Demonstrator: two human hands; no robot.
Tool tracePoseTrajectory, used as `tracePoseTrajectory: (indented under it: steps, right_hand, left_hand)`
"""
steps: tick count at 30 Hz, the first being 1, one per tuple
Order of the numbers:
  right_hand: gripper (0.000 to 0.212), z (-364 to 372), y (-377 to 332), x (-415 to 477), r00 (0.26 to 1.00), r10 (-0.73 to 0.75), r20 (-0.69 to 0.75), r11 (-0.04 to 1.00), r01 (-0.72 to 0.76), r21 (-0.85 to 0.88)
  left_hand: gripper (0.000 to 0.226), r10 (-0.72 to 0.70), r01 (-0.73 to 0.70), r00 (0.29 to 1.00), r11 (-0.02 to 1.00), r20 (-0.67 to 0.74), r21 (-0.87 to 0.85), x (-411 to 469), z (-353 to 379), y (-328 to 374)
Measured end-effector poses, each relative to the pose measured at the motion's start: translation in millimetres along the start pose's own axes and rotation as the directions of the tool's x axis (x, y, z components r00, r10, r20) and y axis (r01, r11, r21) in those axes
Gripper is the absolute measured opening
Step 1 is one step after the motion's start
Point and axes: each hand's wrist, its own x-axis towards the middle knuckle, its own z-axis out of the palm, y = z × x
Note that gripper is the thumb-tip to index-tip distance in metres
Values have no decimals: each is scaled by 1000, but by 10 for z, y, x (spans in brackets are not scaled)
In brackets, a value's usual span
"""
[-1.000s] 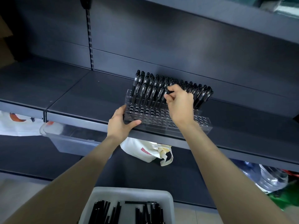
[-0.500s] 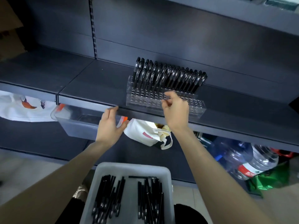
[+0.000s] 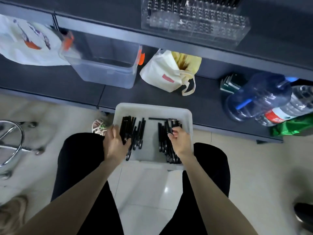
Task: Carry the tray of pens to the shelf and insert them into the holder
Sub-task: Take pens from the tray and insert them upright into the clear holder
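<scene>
White plastic tray: on the seated person's lap, at 6 o'clock from the shelf edge. Contents: loose black pens in two bunches, left pen bunch and right pen bunch. Left hand: thumb and curled fingers closed on the left pen bunch at the tray's 9 o'clock side. Right hand: fingertips pinching a single pen at the tray's 3 o'clock side. The hands are apart. Clear acrylic pen holder: on the shelf, 12 to 1 o'clock from the tray, back rows filled. Lower shelf: clear storage bin at 11 o'clock, cloth tote bag at 12, water bottles at 2.
</scene>
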Motion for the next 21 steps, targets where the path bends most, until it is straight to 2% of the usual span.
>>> tracePoseTrajectory:
  steps: [5, 8, 12, 17, 21]
  right_hand:
    - [63, 266, 370, -5, 986, 152, 72, 967, -133, -218]
    - [77, 400, 440, 70, 969, 223, 109, 957, -196, -214]
    - [72, 585, 466, 176, 963, 242, 115, 939, -203, -277]
    - [64, 783, 415, 175, 982, 84, 169, 983, -53, -175]
    - [57, 881, 319, 199, 986, 70, 154, 995, -57, -83]
  left_hand:
    - [83, -34, 35, 999, 999, -30, 37, -103, 295, -236]
    - [85, -47, 48, 999, 998, -26, 37, -102, 399, -278]
    - [83, -35, 39, 997, 998, -69, 53, -91, 475, -302]
    - [82, -16, 21, 995, 999, -102, 48, -79, 510, -322]
    - [81, -4, 10, 993, 999, -116, 48, -80, 512, -323]
